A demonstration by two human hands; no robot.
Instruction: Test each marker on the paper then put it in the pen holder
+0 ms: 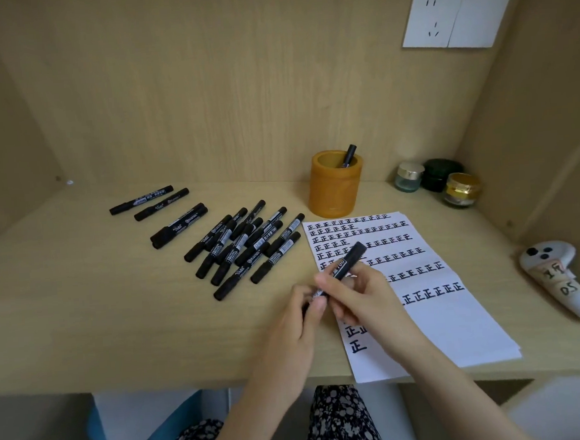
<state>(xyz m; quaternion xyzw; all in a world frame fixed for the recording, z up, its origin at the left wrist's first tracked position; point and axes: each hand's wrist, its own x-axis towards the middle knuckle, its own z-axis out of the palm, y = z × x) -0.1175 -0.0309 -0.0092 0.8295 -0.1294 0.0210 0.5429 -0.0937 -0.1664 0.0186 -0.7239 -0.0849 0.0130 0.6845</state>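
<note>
Black marker in both hands: a person seated at a pale wooden worktop holds the pen at a slant over the left part of a sheet of paper. The right hand is wrapped round the barrel, and the left hand pinches the lower end between thumb and fingertips. The pen's upper end points toward the back panel; whether the cap is on cannot be told. The paper lies on the right of the worktop, its near edge overhanging the front, and carries rows of black handwritten characters. Just behind its far left corner stands an amber pen holder with one black pen leaning inside. Left of the paper lies a heap of black markers, with a few loose markers farther left. Three small jars sit in the far right corner. A white handheld controller lies near the right wall, and a white wall socket is fixed above.
</note>
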